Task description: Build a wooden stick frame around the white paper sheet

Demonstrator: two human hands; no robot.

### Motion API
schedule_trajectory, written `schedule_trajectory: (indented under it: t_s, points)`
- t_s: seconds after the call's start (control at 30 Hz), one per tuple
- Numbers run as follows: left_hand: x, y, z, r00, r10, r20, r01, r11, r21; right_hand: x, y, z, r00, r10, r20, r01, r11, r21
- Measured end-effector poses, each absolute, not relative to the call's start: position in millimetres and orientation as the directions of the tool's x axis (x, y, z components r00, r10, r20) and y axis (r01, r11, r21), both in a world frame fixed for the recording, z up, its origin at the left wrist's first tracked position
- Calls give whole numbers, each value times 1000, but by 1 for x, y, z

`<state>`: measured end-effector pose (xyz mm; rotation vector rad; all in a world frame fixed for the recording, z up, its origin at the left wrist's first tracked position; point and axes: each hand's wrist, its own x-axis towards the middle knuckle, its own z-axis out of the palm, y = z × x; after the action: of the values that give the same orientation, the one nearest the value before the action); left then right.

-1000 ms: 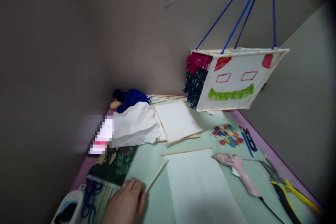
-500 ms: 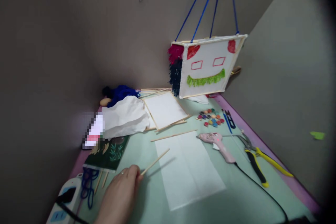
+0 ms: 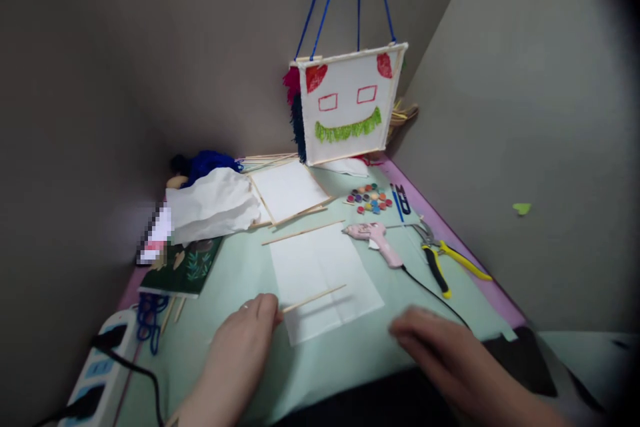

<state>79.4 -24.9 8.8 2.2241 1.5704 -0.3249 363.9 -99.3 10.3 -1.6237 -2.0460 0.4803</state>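
Observation:
My left hand (image 3: 245, 340) is closed on one end of a thin wooden stick (image 3: 315, 298), which points right across a white paper sheet (image 3: 323, 280). The stick is a little above the sheet and casts a shadow on it. Another wooden stick (image 3: 303, 233) lies along the sheet's far edge. My right hand (image 3: 435, 340), slightly blurred, hovers at the lower right with fingers stretched forward and nothing visible in them. A pink glue gun (image 3: 375, 237) lies beyond it, its nozzle near the sheet's far right corner.
Pliers (image 3: 445, 257), paint pots (image 3: 370, 198) and a cutter (image 3: 401, 199) lie at the right. Stick-framed paper (image 3: 290, 192), crumpled white paper (image 3: 213, 207) and a power strip (image 3: 103, 367) occupy the left side. A decorated lantern (image 3: 350, 100) hangs on blue cords at the back.
My right hand has come into view from the lower right. My left hand has turned the stick flatter over the sheet. The view has shifted, so the table items appear further left and higher.

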Motion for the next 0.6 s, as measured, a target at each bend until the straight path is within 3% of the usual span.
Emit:
schedule_trajectory:
  t_s: [0.23,0.47,0.6]
  points:
    - [116,-38,9,422,834,-356,907,-382,179,351,-62,-16,-213,914,344,711,386,-587]
    - [98,-54,-18,382,910,-161,910,-340,237,382,-65,-30,-149,965,214,765,250,-594]
    - [72,-63,-35,322,946,42,868,-313,386,404,-68,-44,-93,982,165,781,175,-600]
